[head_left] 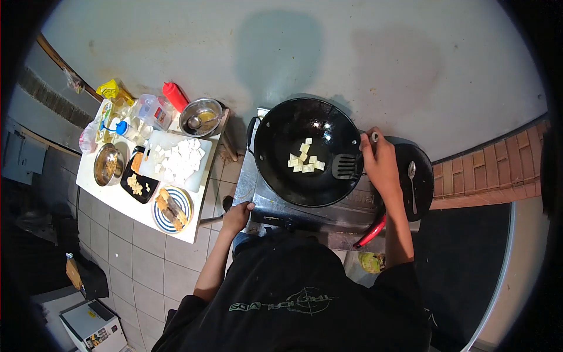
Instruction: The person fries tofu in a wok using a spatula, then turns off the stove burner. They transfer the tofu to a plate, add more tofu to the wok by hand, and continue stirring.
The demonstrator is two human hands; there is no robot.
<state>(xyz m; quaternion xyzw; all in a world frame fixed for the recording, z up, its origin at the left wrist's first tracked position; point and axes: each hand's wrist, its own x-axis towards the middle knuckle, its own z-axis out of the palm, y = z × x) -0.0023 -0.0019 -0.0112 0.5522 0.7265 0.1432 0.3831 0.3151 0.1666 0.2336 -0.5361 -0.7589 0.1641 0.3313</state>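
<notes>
A black wok (281, 182) sits on the metal gas stove (322, 220) in front of me. Several pale cubes (305, 167), which look like tofu, lie grouped in its middle. My right hand (378, 161) is closed around the handle of a black slotted turner (344, 167), whose head rests inside the wok at the right. Down at the stove's front left corner is my left hand (236, 217), fingers curled and thumb against the edge; what it grips, if anything, I cannot tell.
Left, a white table (187, 232) bears a cutting board (151, 173) of white cubes, a striped plate (173, 229), metal bowls, and a red bottle (174, 95). Right of the wok are a black pan or lid (425, 182), a spoon (413, 188) and a red handle (370, 233).
</notes>
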